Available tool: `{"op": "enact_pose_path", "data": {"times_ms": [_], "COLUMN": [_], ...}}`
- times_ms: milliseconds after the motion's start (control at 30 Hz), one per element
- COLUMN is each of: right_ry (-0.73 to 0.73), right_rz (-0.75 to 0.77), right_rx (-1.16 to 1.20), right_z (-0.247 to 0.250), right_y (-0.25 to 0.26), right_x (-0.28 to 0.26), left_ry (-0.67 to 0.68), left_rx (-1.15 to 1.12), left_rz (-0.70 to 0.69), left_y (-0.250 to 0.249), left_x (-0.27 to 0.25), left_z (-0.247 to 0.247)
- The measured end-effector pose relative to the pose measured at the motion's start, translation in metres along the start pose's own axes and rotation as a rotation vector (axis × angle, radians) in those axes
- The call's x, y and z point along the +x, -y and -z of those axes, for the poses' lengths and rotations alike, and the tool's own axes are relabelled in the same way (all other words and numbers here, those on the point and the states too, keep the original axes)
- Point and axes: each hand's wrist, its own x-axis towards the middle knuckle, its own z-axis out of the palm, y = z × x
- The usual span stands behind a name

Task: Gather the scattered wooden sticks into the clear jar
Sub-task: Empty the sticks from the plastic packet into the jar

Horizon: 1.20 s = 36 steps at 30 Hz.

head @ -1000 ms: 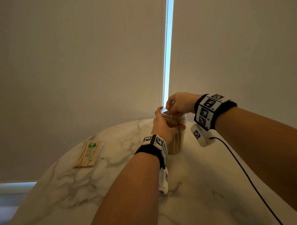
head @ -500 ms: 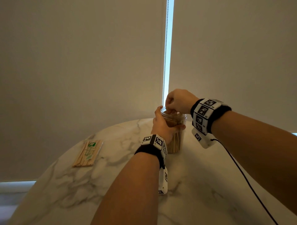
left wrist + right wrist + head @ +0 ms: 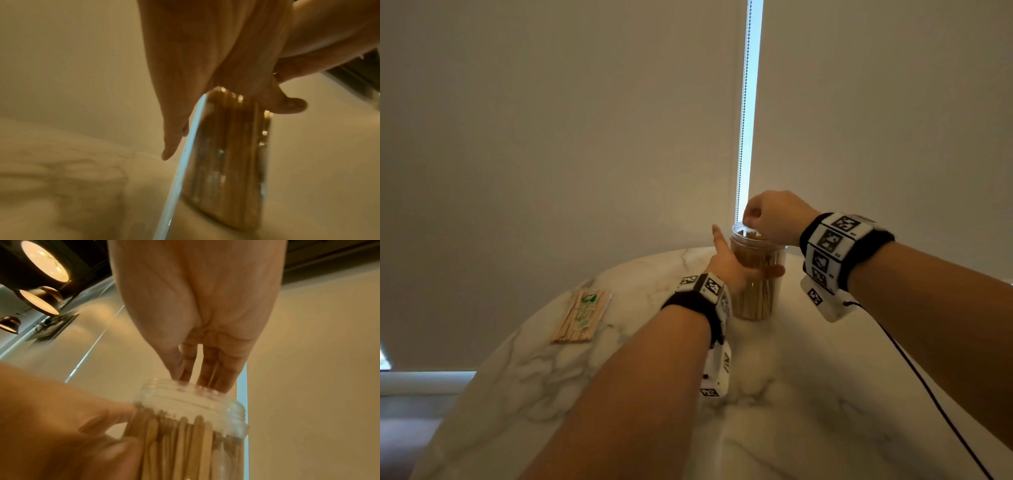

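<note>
On the surface, far side: a clear jar [image 3: 758, 274] stands upright on white marble veined grey [image 3: 825, 394].
Jar contents: wooden sticks [image 3: 185, 443] packed upright, their rounded tops reaching just under the threaded neck; the mouth is uncovered.
Left hand [image 3: 729, 265]: wrapped round the jar's near side about halfway up, grasping it; thumb pointing up along the left wall, fingertips showing past the right wall.
Left hand, wrist view: the jar [image 3: 230, 154] lies in the crook of the hand [image 3: 205, 56]; picture blurred.
Right hand [image 3: 770, 216]: directly above the jar mouth, fingers bunched and pointing down.
Right hand, wrist view: the fingertips [image 3: 205, 379] reach the rim of the jar [image 3: 195, 402]; whether they pinch a stick cannot be told.
Left of the jar, well apart: a flat bundle of wooden sticks [image 3: 582, 317] in a clear wrapper with a green mark, lying on the surface near its edge.
Wrists: black bands carrying white blocks with black square markers; a dark cable [image 3: 928, 394] runs from the right one across the surface.
Behind: pale roller blinds with a bright vertical gap [image 3: 748, 102] and a bead chain.
Overhead, right wrist view: round lamps [image 3: 44, 261] lit on a dark ceiling.
</note>
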Motion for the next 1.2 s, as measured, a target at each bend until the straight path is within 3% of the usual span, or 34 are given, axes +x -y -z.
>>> {"op": "enact_pose_path", "data": {"times_ms": [67, 167, 267, 400, 567, 767, 933, 1000, 1067, 1133, 1200], "right_ry": [-0.143, -0.192, -0.134, -0.003, 0.162, 0.188, 0.152, 0.14, 0.063, -0.003, -0.026], "right_rz": [0.021, 0.039, 0.055, 0.081, 0.067, 0.059, 0.08, 0.065, 0.037, -0.067, -0.181], "right_rx": [0.052, 0.15, 0.221, 0.261, 0.33, 0.42, 0.522, 0.553, 0.66, 0.935, 1.195], "right_z": [0.008, 0.016, 0.01, -0.012, -0.027, -0.028, -0.026, -0.022, -0.019, -0.018, -0.017], "right_y": [0.002, 0.009, 0.02, 0.038, 0.051, 0.056, 0.049, 0.044, 0.038, 0.033, 0.031], "right_x": [-0.013, -0.037, -0.067, -0.097, -0.124, -0.132, -0.131, -0.134, -0.138, -0.143, -0.145], "left_ry": [0.013, -0.128, -0.22, -0.091, -0.167, -0.184, 0.016, -0.008, -0.105, -0.193, -0.135], "left_rx": [0.139, 0.402, 0.67, 1.015, 0.998, 0.778, 0.381, 0.258, -0.02, -0.348, -0.571], "left_rz": [0.057, 0.183, 0.355, 0.454, 0.413, 0.168, -0.021, -0.126, -0.199, -0.179, -0.077], "left_y": [0.008, 0.035, 0.058, 0.096, 0.102, 0.055, 0.009, -0.004, -0.01, -0.009, -0.008], "left_x": [-0.008, -0.014, -0.031, -0.054, -0.075, -0.105, -0.124, -0.126, -0.123, -0.115, -0.11], "left_z": [0.03, 0.091, 0.138, 0.164, 0.153, 0.126, 0.111, 0.108, 0.105, 0.103, 0.096]}}
